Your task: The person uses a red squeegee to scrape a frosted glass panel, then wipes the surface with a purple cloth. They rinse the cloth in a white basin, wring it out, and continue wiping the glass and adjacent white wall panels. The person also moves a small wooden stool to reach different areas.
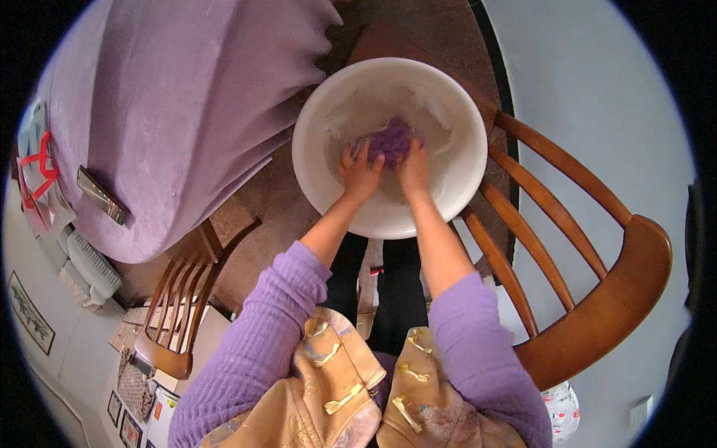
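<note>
In front of me is a white plastic basin (389, 228) with cloudy, sudsy water (403, 98) in it. A wet, bunched purple cloth (386, 140) lies in the water near the basin's middle. My left hand (361, 172) grips the cloth's left side, its fingers curled and partly hidden in it. On the cloth's near right side, my right hand (413, 168) is closed, with folds of it between thumb and fingers. Both forearms reach over the near rim, and the purple sleeves are pushed up.
A wooden chair (605, 313) stands close at the right, its slats meeting the basin's side. A table under a lilac cloth (168, 112) stands at the left, with a phone-like dark object (102, 195) on it. Another wooden chair (168, 336) is at the lower left.
</note>
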Demonstrator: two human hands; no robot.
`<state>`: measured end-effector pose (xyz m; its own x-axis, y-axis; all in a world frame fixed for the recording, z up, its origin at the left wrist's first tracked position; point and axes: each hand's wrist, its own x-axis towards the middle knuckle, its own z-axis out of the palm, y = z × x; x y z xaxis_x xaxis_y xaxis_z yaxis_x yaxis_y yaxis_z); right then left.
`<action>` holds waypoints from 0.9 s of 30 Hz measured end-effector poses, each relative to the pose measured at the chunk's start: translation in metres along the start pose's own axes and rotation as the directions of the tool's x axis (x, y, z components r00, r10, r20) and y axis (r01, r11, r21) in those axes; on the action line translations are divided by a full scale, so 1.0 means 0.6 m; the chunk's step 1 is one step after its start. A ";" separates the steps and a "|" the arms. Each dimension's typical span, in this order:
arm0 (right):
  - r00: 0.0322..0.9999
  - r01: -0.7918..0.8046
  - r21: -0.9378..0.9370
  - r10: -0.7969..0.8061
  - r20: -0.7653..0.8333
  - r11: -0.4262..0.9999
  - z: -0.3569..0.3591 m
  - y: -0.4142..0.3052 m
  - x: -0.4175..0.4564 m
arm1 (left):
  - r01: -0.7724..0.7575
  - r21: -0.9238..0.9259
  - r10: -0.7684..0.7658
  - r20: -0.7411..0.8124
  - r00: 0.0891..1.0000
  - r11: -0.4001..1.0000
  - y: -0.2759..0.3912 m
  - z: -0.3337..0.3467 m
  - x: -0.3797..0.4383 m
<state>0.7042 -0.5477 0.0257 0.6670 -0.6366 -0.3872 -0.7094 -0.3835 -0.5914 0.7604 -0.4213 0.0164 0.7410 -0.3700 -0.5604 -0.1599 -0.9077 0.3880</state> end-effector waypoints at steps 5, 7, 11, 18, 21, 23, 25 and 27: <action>0.994 0.094 0.336 -0.071 -0.080 0.937 -0.072 -0.148 -0.112 | 0.678 -0.734 -0.135 0.669 0.731 0.037 0.074 -0.088 0.028; 0.993 0.111 0.310 -0.115 -0.006 0.944 -0.107 -0.189 -0.138 | 0.531 -0.793 -0.044 0.545 0.837 0.299 0.070 -0.080 0.035; 0.968 0.249 0.246 -0.234 -0.088 0.937 -0.090 -0.166 -0.105 | 0.562 -0.768 0.167 0.538 0.826 -0.307 0.013 -0.013 0.020; 0.966 -0.241 0.120 0.250 -0.066 0.963 -0.076 -0.064 0.010 | 0.603 -0.796 -0.285 0.592 0.754 -0.057 0.152 -0.083 -0.013; 0.978 -0.199 0.301 0.206 0.009 0.933 -0.070 -0.113 -0.045 | 0.573 -0.819 -0.346 0.547 0.762 -0.033 0.116 -0.070 0.017; 0.996 -0.063 0.348 0.082 -0.041 0.936 -0.085 -0.169 -0.094 | 0.593 -0.796 -0.371 0.519 0.770 0.119 0.099 -0.090 0.027; 0.988 -0.008 0.380 0.065 -0.138 0.925 -0.077 -0.149 -0.091 | 0.589 -0.805 -0.332 0.536 0.776 0.077 0.116 -0.104 0.008; 0.978 -0.054 0.335 0.117 -0.172 0.941 -0.079 -0.094 -0.042 | 0.583 -0.813 -0.298 0.556 0.776 0.001 0.138 -0.111 -0.008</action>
<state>0.7164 -0.5416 0.1024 0.5298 -0.7828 -0.3263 -0.6268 -0.1023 -0.7724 0.7870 -0.4817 0.0997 0.2599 -0.1271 -0.9572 0.9617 -0.0552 0.2684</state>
